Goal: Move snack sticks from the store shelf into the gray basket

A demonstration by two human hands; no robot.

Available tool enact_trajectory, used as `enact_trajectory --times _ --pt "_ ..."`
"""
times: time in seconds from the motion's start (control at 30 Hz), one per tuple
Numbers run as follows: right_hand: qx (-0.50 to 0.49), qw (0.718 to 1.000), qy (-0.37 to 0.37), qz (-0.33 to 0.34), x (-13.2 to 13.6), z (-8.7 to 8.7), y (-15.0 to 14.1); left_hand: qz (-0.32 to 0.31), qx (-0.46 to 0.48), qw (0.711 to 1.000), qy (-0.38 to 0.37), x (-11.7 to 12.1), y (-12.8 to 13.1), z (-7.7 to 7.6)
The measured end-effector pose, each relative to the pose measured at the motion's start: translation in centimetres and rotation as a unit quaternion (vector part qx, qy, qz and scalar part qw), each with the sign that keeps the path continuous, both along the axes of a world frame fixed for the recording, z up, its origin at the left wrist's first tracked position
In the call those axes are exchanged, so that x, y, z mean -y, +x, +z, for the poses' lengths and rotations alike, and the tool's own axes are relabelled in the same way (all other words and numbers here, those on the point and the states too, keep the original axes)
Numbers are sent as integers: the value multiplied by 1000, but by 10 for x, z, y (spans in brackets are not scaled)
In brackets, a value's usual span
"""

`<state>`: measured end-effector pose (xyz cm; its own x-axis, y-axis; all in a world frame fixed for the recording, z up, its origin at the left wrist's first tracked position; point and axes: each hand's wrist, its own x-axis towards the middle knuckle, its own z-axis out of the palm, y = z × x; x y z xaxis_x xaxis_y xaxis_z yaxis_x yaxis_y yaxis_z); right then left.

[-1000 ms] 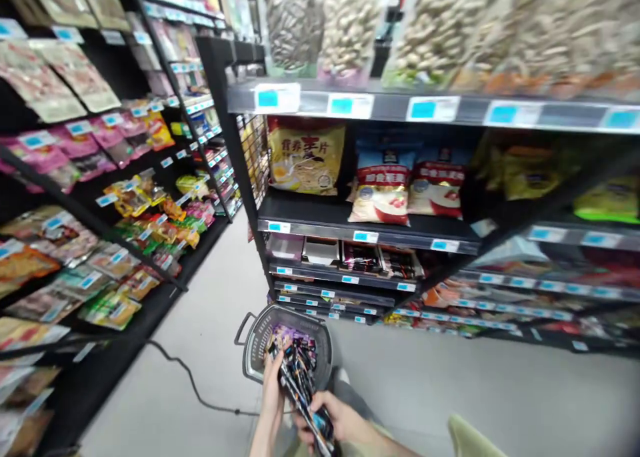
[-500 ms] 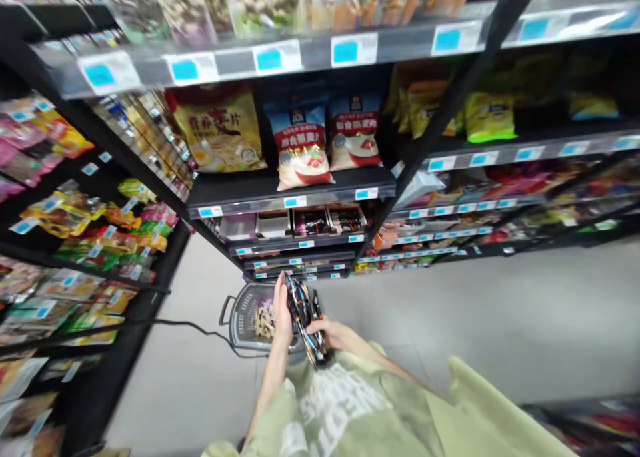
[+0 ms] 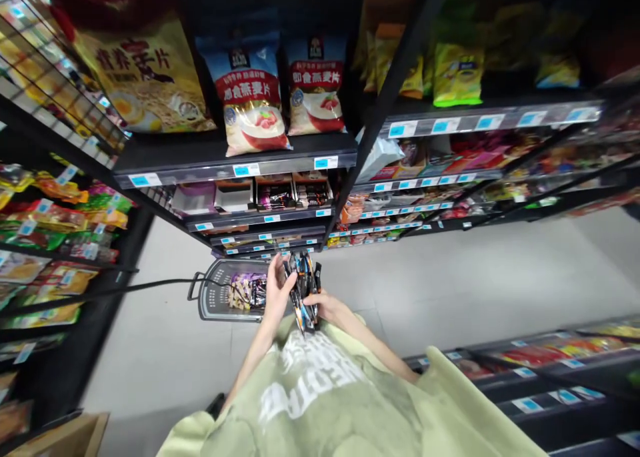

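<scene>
A stack of thin black snack packets point(image 3: 303, 287) with blue and orange marks is held upright in front of my chest. Along the stack's left side, my left hand point(image 3: 278, 287) presses with its thumb across the near face. My right hand point(image 3: 323, 301) grips the lower right side, its thumb on top. Below and to the left, on the floor, stands a grey shopping basket point(image 3: 213, 297). Inside it lie purple-and-cream packages point(image 3: 243, 291) and dark packets point(image 3: 258, 290). My left arm covers the basket's right end.
Ahead, a black shelf unit holds oatmeal bags point(image 3: 253, 100) above open boxes of dark packets point(image 3: 275, 193). Another shelf with bagged snacks point(image 3: 75, 237) stands left. A black cable point(image 3: 150, 285) crosses the left side. Behind to the right is a low shelf point(image 3: 525, 370); a cardboard box point(image 3: 83, 433) sits at the lower left.
The view has tilted down and shifted, so the shelves sit higher and the basket lies further left. My left thumb has come across the packets. Both hands still hold the stack.
</scene>
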<state>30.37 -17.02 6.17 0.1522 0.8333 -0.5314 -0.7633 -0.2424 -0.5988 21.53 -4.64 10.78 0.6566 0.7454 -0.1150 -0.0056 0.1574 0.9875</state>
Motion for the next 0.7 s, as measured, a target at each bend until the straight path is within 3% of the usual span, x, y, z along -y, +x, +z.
enact_trajectory --times 0.1,0.2,0.37,0.47,0.7 --pt "20 997 -2 -70 7 0 7 -13 -44 998 -50 8 0 -2" --pt "24 996 -3 -83 17 0 11 -29 -54 993 -102 10 -1 -4" --pt "4 996 32 -82 27 0 15 35 -20 986 -163 6 2 0" --pt "-3 995 53 -86 28 1 16 37 4 983 -178 4 2 4" --pt "67 992 -8 -103 28 3 8 35 7 991 -132 8 3 2"
